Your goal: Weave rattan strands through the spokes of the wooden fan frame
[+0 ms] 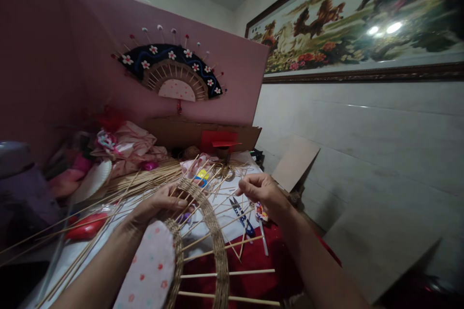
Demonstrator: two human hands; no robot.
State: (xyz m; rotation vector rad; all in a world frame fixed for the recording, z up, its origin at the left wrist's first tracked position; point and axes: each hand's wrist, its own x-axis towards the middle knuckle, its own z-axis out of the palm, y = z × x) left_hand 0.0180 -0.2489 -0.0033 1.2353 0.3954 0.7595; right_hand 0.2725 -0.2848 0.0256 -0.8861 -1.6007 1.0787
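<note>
My left hand [168,204] grips a half-made fan [217,246] by its upper side, with the thumb in front and the other fingers partly hidden behind. Thin wooden sticks radiate from the fan's spotted pale half-round centre [150,268], and two curved bands of woven twine cross them. To the right of the stick ends, my right hand [263,193] is closed in a pinch. Whatever lies between its fingertips is too thin to make out. Blue thread snips [242,217] rest on the table below that hand.
A finished dark fan with flowers [170,65] hangs on the pink panel. Loose sticks [141,176], crumpled spotted cloth [134,145] and a red packet [87,226] lie at left. Behind are a twine coil [227,172] and a cardboard strip [174,128]. Red cloth [282,256] covers the near side.
</note>
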